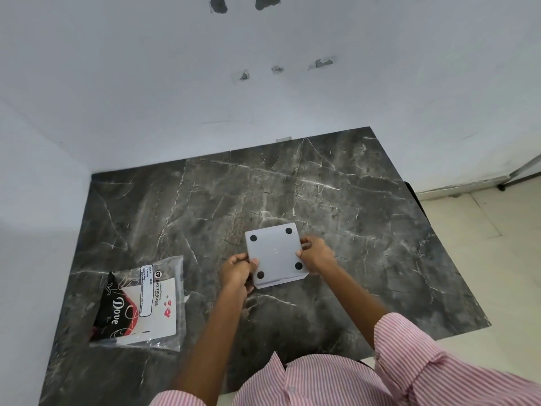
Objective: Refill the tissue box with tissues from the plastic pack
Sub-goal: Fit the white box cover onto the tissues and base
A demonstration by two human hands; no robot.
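A grey square tissue box (275, 253) is turned bottom up over the dark marble table (351, 218), showing its flat base with a black round foot near each corner. My left hand (237, 271) grips its left edge, thumb on the base. My right hand (317, 254) grips its right edge with curled fingers. The plastic pack of tissues (142, 303), clear with a black, red and white label, lies flat on the table to the left, apart from both hands.
The table stands in a corner of white walls (205, 98) at the back and left. Its right edge drops to a pale tiled floor (497, 259). My pink striped sleeves fill the lower edge of the view.
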